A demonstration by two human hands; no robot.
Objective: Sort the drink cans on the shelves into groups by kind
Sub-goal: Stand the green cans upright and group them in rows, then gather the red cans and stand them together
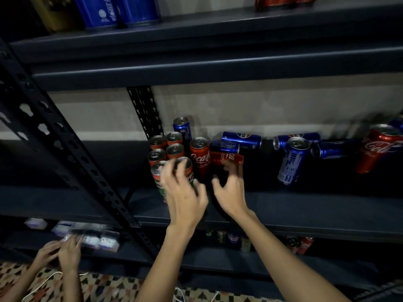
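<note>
Looking at a dark metal shelf [305, 205] through a slanted perforated post [65, 149], crossing the left part of the view in front of it. Seeing a second perforated post [146, 110] at the back left, just beside the group of cans. Noticing, on the shelf above, blue cans [117, 9] near its left end and red ones near its right end, cut by the frame. Noticing more cans [233, 238] on the lower shelf, too dark to read. Seeing another person's hands [61, 253] low at the left, touching small clear packets [93, 236], above a patterned floor [109, 288].

Reaching with the left hand [185, 192], fingers spread and blurred, over the top of a green-and-red can [158, 182] at the front of the group; not being able to tell if gripping it. Holding the right hand [229, 190] just beside, fingers loosely bent, thumb apart, holding nothing, just in front of a lying red can [226, 158].

Finding the cans at the left part of the middle shelf: a cluster of red cans with silver tops [165, 147] standing upright, touching one another, and a tall red can [199, 158] upright at their right. Finding a blue can [182, 127] upright behind them, near the back edge. Seeing further right a lying blue can [242, 139], a tilted blue can [292, 160] and, near the right end, a big red can [377, 149].

Reading "Coca" in white script on the tall red can and "Coca-Cola" on the big red one; recognising a round Pepsi logo on the lying blue can.
</note>
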